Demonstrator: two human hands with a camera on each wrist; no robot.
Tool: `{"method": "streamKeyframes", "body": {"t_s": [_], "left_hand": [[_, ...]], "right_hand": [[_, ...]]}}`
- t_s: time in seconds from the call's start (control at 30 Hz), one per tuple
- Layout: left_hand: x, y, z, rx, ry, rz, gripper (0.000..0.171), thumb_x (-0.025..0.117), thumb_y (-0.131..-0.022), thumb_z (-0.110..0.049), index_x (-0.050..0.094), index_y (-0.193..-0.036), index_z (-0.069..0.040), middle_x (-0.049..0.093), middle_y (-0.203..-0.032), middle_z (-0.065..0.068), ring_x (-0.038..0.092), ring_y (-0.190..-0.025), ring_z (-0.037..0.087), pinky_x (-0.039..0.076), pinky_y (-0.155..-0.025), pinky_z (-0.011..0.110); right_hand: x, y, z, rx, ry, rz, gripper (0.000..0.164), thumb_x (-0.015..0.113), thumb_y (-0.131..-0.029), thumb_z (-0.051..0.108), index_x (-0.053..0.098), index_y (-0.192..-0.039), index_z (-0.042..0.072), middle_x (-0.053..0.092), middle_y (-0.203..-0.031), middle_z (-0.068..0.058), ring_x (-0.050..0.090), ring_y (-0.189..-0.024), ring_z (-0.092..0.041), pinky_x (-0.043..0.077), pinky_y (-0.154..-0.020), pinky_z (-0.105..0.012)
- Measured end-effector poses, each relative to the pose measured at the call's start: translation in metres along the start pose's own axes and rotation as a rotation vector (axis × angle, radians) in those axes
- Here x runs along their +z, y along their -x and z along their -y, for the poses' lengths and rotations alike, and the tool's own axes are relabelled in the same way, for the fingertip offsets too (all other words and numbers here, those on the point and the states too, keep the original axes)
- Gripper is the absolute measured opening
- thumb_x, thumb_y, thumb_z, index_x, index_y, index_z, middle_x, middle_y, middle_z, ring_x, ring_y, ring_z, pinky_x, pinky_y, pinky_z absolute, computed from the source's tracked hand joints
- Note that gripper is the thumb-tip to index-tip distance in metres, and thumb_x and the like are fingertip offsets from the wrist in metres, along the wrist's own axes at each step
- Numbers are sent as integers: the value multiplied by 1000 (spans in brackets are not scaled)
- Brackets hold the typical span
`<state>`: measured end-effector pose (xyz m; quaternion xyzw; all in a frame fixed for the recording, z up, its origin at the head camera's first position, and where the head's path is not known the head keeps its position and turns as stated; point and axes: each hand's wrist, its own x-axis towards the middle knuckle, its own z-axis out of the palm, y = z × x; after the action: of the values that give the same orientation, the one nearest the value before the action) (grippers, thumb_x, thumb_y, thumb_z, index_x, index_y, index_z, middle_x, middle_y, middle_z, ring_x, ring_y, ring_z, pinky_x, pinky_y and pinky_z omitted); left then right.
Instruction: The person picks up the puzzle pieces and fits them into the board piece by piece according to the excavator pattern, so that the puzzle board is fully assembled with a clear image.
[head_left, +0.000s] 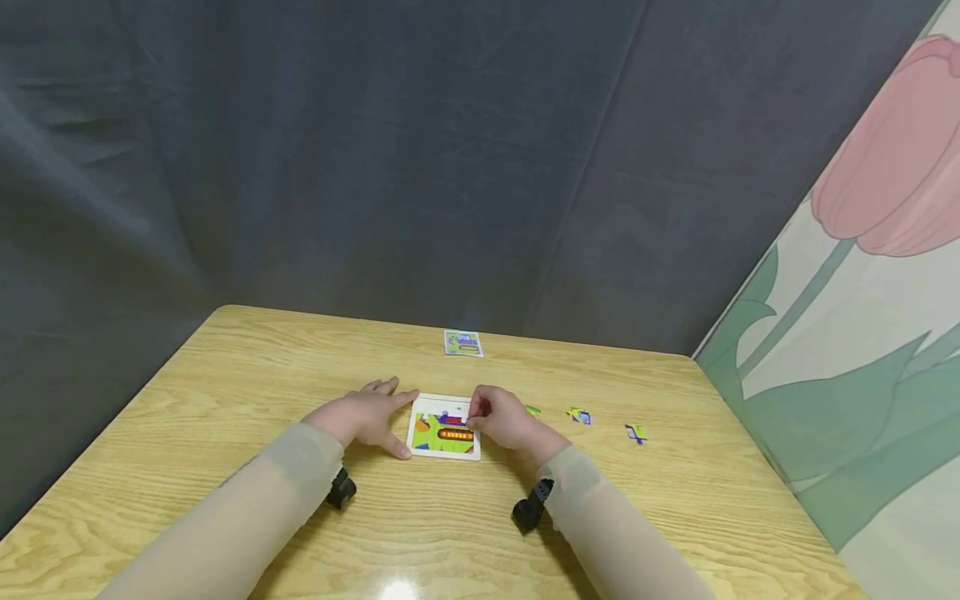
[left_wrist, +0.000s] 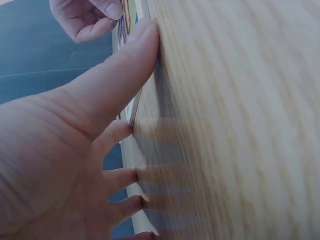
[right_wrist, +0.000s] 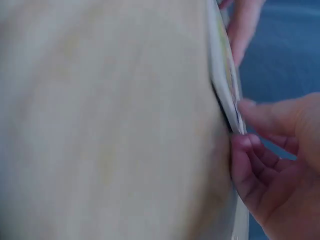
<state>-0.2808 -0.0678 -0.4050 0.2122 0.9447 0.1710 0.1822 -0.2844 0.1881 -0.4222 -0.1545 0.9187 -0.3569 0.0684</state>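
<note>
Nearby, loose pieces, picture card, right hand partly covering puzzle tray

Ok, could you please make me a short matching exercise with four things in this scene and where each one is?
1. Left hand
2. Picture card
3. Right hand
4. Dark curtain

A. hanging beyond the table
B. at the right edge of the puzzle board
C. lying near the far edge of the table
D. at the left edge of the puzzle board

Pairs: 1-D; 2-C; 3-B; 4-A
</note>
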Motion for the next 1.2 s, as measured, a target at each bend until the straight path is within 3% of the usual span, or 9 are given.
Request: {"method": "streamKeyframes", "body": {"t_s": [0.17, 0.33, 0.5, 0.73, 0.93, 1.2], "left_hand": [[0, 0, 0, 1, 9, -6, 104, 84, -72, -50, 31, -157, -20, 14, -162, 20, 11, -146, 44, 16, -110, 67], [0, 0, 1, -3, 1, -8, 105, 83, -72, -52, 30, -157, -20, 13, -162, 20, 10, -146, 43, 16, -111, 66], [-1, 0, 2, 0, -1, -10, 104, 83, -72, -51, 31, -157, -20, 14, -162, 21, 11, -146, 44, 17, -111, 67], [-3, 1, 2, -2, 1, -11, 104, 84, -72, -50, 31, -157, -20, 14, -162, 20, 11, -146, 44, 16, -110, 67], [-3, 1, 3, -6, 1, -9, 104, 83, -73, -50, 31, -157, -21, 14, -162, 20, 11, -146, 44, 16, -110, 67], [-4, 2, 2, -6, -1, -2, 104, 83, -73, -50, 30, -157, -21, 13, -162, 20, 11, -146, 44, 16, -110, 67]], "right_hand": [[-27, 3, -8, 23, -146, -62, 11, 66, -94, 1, 57, -87, 2, 54, -75, -6, 51, -62, -17, 43, -52, -26], [-67, 7, -20, 45, -35, -157, 4, 66, -90, -4, 62, -92, -2, 55, -79, -7, 48, -70, -17, 42, -60, -28], [-89, 14, -35, 84, 40, -80, 12, 68, -88, -5, 64, -98, -7, 55, -81, -9, 47, -74, -20, 42, -62, -30], [-86, 15, -53, 142, 91, -3, 21, 79, -81, 1, 66, -97, -1, 55, -80, -7, 48, -72, -19, 42, -61, -30], [-76, 12, -56, 176, 123, -26, 28, 85, -77, 9, 65, -95, 3, 54, -84, -7, 48, -76, -20, 41, -64, -31], [-69, 11, -56, 184, 110, -70, 28, 86, -75, 2, 60, -86, 3, 54, -81, -6, 48, -74, -19, 41, -64, -29]]}}
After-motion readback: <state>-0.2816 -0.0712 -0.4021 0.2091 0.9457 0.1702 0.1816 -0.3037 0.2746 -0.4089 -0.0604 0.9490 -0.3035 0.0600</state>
